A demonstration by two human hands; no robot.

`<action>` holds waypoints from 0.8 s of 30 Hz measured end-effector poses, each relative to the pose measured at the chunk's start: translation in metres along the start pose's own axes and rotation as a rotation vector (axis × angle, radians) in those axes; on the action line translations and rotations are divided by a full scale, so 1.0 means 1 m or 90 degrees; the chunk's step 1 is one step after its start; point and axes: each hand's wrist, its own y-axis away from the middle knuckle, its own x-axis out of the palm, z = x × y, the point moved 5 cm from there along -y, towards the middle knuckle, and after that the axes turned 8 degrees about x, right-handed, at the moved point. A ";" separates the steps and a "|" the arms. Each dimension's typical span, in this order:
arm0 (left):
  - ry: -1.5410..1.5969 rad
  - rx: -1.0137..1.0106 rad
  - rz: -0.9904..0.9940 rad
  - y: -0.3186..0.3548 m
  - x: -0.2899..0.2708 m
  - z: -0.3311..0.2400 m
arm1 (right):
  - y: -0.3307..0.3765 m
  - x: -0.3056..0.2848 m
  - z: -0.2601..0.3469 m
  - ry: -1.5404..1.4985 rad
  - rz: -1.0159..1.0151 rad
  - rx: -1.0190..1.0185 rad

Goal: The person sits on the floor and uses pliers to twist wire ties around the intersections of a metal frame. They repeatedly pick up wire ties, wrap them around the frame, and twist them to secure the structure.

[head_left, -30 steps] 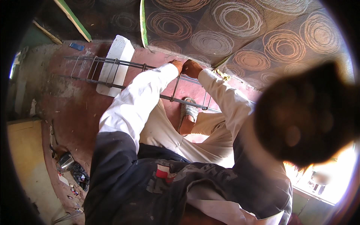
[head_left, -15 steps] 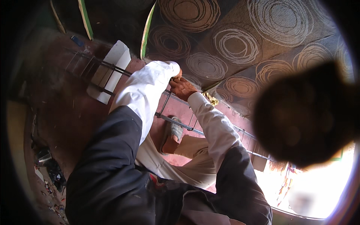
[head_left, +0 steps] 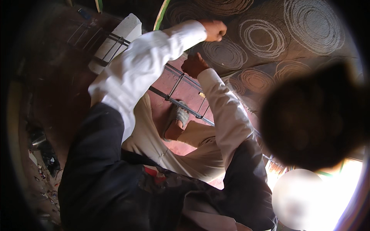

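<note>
My left hand [head_left: 215,30] is closed in a fist, raised in front of the swirl-patterned cloth. My right hand [head_left: 194,65], also closed, is lower and nearer, just above the far bar of a steel rebar cage [head_left: 158,93]. The hands are apart, and whatever is in their fingers is hidden or too thin to see. The cage has long ribbed bars joined by cross ties and runs slantwise from far left to near right beneath my arms. Toward its left end, a white block [head_left: 129,29] lies by the bars.
Dark cloth [head_left: 266,57] with swirl circles covers the far side. Green-edged strips [head_left: 160,15] stand at the top. My shoe [head_left: 182,113] is beside the cage on the reddish floor. Debris [head_left: 48,158] lies at left; a blurred dark round shape [head_left: 308,119] blocks the right.
My hands were together over the cage and have separated. The left has swung up and right; the right has risen slightly. The view has shifted a little.
</note>
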 end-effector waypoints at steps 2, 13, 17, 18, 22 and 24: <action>0.062 0.052 -0.145 0.042 -0.054 -0.058 | -0.003 -0.004 -0.008 -0.054 0.071 0.010; 0.361 -0.512 0.065 0.207 0.166 0.037 | -0.023 0.017 -0.028 -0.231 0.221 0.057; 0.877 -0.597 -0.299 0.213 0.199 0.037 | -0.026 0.043 -0.036 -0.335 0.243 0.086; 0.911 -0.611 -0.318 0.216 0.201 0.038 | -0.026 0.045 -0.036 -0.376 0.267 0.108; 0.903 -0.644 -0.376 0.217 0.203 0.038 | -0.028 0.052 -0.034 -0.501 0.353 0.198; 0.906 -0.637 -0.367 0.215 0.202 0.035 | -0.020 0.055 -0.033 -0.550 0.284 0.302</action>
